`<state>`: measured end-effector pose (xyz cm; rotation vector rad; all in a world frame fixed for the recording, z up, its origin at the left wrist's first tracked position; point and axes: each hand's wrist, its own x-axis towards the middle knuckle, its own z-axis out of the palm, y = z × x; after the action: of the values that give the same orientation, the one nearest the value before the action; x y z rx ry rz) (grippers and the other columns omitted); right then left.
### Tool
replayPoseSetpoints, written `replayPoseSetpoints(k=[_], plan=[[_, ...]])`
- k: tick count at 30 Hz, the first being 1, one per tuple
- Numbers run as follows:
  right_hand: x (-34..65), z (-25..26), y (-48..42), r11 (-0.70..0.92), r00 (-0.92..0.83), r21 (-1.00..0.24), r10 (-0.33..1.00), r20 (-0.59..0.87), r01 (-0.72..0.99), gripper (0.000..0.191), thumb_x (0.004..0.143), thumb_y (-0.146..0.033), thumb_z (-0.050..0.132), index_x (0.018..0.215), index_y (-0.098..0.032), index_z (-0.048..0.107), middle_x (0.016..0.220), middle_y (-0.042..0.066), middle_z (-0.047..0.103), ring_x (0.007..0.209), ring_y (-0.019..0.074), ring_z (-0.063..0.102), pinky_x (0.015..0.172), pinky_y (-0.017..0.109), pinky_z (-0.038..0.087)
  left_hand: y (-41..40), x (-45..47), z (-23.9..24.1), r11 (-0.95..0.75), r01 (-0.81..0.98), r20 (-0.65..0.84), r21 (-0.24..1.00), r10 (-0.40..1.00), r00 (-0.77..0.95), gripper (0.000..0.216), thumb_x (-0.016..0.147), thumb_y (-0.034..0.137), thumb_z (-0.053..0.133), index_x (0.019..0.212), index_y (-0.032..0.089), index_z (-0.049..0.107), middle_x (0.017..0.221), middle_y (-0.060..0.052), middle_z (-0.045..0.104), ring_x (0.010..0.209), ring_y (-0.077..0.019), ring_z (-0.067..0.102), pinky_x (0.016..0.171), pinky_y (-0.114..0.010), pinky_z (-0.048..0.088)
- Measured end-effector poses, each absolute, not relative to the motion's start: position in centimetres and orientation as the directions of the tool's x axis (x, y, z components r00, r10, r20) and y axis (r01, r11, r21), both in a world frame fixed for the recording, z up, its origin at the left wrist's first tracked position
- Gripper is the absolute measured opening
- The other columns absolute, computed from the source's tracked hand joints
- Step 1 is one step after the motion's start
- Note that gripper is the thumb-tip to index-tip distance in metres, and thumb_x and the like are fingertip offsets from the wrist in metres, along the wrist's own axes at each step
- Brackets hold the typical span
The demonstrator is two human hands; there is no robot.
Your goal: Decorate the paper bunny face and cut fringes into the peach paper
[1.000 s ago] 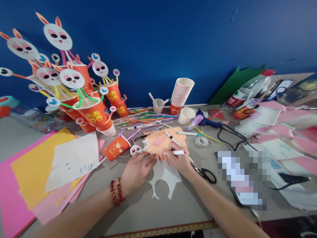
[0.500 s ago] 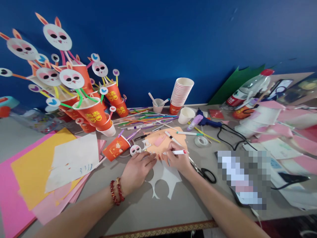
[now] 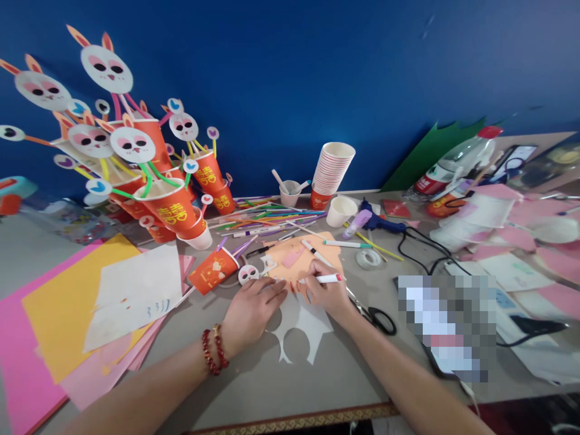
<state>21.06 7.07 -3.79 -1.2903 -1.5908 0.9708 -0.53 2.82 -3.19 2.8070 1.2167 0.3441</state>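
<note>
My right hand (image 3: 325,295) grips a white marker with a red end (image 3: 330,278), its tip low over small orange-red ear-shaped pieces (image 3: 292,286). My left hand (image 3: 252,309) lies palm down, fingers stretched toward those pieces and resting on the edge of a white paper sheet (image 3: 313,326) with round holes cut out. Whether its fingertips pin a piece is hard to make out. Beyond both hands is a sheet of orange paper (image 3: 277,252). A small rabbit face (image 3: 248,274) sits by my left fingers, beside a tipped red paper cup (image 3: 212,272).
Black-handled scissors (image 3: 381,321) lie right of my right wrist, near a tape roll (image 3: 369,258) and a blue glue gun (image 3: 383,224). Stacked cups (image 3: 334,169) stand behind. Rabbit-topped cups (image 3: 167,205) crowd the left, above coloured paper (image 3: 49,314). A pixelated phone-like object is at right.
Both hands and the marker stay almost in the same place. The view has shifted very slightly, and nothing else visibly moves.
</note>
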Motion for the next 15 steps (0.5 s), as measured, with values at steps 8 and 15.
replayPoseSetpoints(k=[8, 15], plan=[[21.03, -4.11, 7.09, 0.190, -0.108, -0.930, 0.981, 0.163, 0.314, 0.023, 0.075, -0.013, 0.047, 0.060, -0.024, 0.032, 0.042, -0.010, 0.040, 0.039, 0.0092, 0.037, 0.042, 0.023, 0.027, 2.86, -0.47, -3.12, -0.684, 0.713, 0.188, 0.151, 0.728, 0.659, 0.036, 0.095, 0.016, 0.050, 0.130, 0.021, 0.058, 0.139, -0.003, 0.058, 0.123, -0.0241, 0.049, 0.102, -0.042, 0.041], [20.97, -3.68, 7.09, 0.217, -0.114, -0.917, 0.975, 0.189, 0.336, 0.024, 0.073, -0.013, 0.047, 0.060, -0.024, 0.031, 0.044, -0.009, 0.039, 0.041, 0.0098, 0.035, 0.043, 0.023, 0.027, 2.82, -0.49, -3.29, -0.685, 0.712, 0.189, 0.155, 0.727, 0.660, 0.036, 0.095, 0.016, 0.050, 0.130, 0.021, 0.058, 0.140, -0.002, 0.058, 0.124, -0.0246, 0.049, 0.101, -0.042, 0.041]])
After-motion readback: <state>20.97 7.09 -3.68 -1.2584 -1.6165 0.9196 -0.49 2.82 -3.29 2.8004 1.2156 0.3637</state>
